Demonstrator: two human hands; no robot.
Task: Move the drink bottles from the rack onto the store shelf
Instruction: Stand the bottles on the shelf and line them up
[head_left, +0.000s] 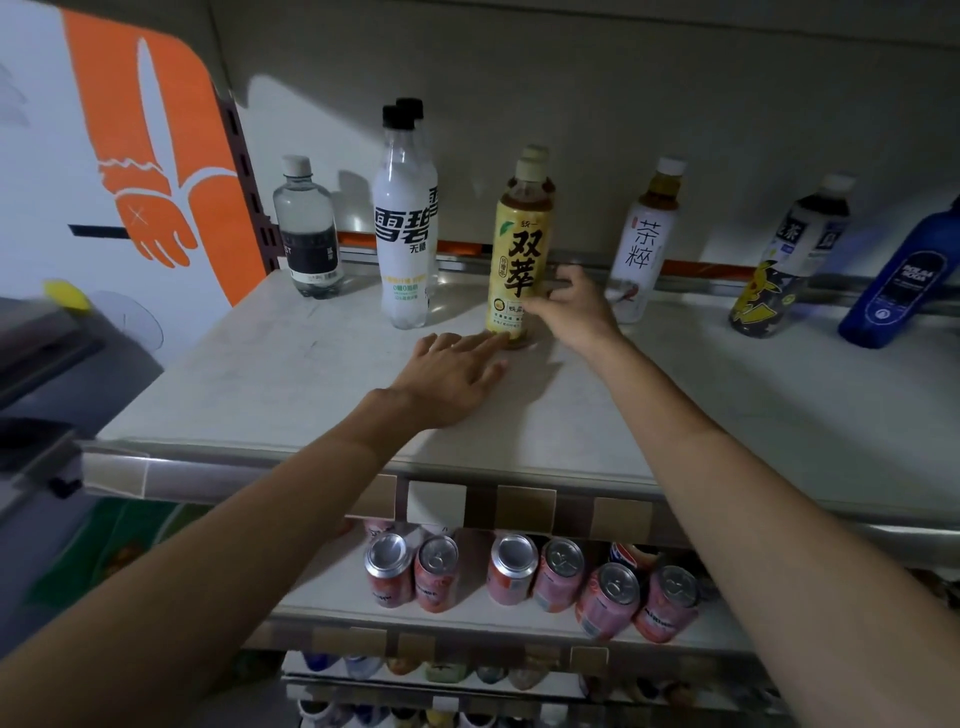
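Observation:
A yellow-labelled tea bottle (521, 249) stands upright on the pale store shelf (270, 384), with a second like it right behind. My right hand (569, 306) wraps its lower right side. My left hand (451, 375) lies flat on the shelf, fingers spread, fingertips touching the bottle's base. To the left stand a white Sprite bottle (405, 228), another behind it, and a small clear water bottle (307, 228). To the right stand a white tea bottle (644, 244), a dark tea bottle (789, 260) and a blue bottle (904, 280).
The shelf below holds several pink soda cans (530, 577). Lower shelves carry more bottles. An orange and white wall panel (156, 156) bounds the shelf on the left, beside a grey unit (47, 358). Price-tag holders (436, 506) line the shelf's front edge.

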